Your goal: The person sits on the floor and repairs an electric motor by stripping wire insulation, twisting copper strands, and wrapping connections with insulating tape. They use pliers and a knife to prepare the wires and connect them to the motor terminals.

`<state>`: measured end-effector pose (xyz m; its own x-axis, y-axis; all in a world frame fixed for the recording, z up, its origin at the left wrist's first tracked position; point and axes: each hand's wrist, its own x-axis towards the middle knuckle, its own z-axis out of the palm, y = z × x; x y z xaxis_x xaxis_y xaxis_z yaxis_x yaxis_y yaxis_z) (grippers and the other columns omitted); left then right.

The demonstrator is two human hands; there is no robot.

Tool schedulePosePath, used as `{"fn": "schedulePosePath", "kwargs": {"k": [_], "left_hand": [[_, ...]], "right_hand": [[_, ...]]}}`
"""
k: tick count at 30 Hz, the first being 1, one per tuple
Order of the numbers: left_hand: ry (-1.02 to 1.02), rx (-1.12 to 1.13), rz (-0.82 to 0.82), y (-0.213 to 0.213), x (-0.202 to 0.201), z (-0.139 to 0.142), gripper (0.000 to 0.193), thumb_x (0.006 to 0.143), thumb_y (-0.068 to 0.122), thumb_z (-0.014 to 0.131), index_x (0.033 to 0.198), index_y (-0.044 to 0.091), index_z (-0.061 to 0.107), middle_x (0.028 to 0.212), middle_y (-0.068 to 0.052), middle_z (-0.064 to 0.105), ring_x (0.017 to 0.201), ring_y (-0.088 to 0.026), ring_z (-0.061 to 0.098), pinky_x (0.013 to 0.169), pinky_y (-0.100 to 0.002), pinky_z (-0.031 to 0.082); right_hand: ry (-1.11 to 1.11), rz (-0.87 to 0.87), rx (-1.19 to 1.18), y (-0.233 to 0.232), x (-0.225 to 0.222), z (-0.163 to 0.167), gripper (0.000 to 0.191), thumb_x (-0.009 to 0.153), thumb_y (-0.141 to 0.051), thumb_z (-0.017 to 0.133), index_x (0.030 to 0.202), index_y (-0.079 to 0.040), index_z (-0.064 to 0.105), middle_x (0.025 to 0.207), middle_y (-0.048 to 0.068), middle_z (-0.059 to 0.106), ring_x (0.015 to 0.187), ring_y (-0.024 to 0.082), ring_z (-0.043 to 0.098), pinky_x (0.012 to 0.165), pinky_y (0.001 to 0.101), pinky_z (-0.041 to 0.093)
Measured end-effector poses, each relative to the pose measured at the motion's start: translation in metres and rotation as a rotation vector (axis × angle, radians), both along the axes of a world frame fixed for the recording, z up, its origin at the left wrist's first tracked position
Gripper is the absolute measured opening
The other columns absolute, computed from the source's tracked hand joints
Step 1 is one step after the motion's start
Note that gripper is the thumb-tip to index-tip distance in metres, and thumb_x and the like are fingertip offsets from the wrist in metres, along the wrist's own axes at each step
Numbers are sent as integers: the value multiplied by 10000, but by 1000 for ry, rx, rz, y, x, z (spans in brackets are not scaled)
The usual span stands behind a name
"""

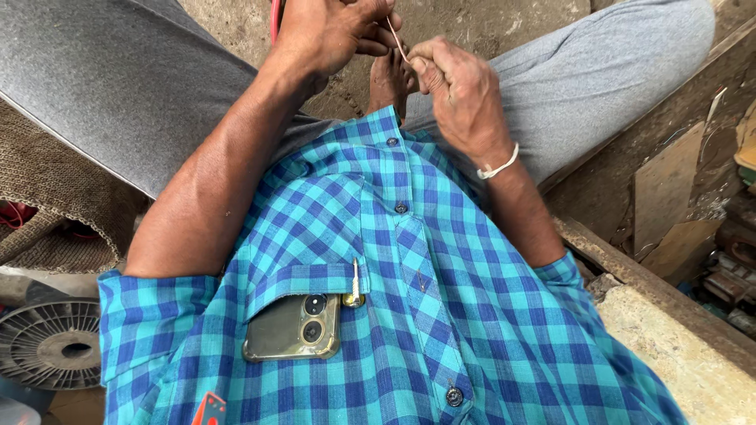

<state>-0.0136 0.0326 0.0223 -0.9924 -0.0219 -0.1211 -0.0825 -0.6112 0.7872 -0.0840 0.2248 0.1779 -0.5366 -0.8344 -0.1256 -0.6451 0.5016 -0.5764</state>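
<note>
Up near the top of the view, a thin, pale, stiff strand of wire (396, 41) runs slantwise between two bare hands held close together above the person's lap. Fingers of the left hand (335, 31) are curled in and pinched on the strand's upper end, so that hand is nearly closed. Thumb and forefinger of the right hand (457, 86) are pressed together on the lower end, with the other fingers folded loosely; a white band (498, 167) circles that wrist. Whether the strand is bare metal or coated is too fine to tell. A red cord or tube (275, 17) shows just behind the left wrist. Below the hands, a bare foot (388, 83) rests on the dusty ground between legs in grey trousers (118, 79). Nearer the camera is a blue and turquoise checked shirt (409, 315), whose chest pocket holds a phone in a clear case (293, 328) and a small metal clip (355, 285). A round grey ribbed disc (49, 343) lies at the lower left.
</note>
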Motion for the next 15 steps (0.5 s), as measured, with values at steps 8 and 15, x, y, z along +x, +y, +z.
{"fn": "schedulePosePath", "kwargs": {"k": [8,15], "left_hand": [[-133,-159,-64,9,-12,8,239,1115,235,563,1081,47,707,1013,-76,771,952,-171,807,878,-293,635],[-299,-142,117,-18,-23,69,224,1023,175,772,969,-9,655,793,-85,715,659,-177,704,559,-315,575]], "right_hand": [[483,106,-125,-10,5,16,211,1149,-206,702,1314,-76,676,1217,60,659,1062,222,684,842,363,598],[834,513,-31,-26,-30,63,341,995,-164,695,1323,-73,711,1193,90,690,1101,258,677,930,404,558]]}}
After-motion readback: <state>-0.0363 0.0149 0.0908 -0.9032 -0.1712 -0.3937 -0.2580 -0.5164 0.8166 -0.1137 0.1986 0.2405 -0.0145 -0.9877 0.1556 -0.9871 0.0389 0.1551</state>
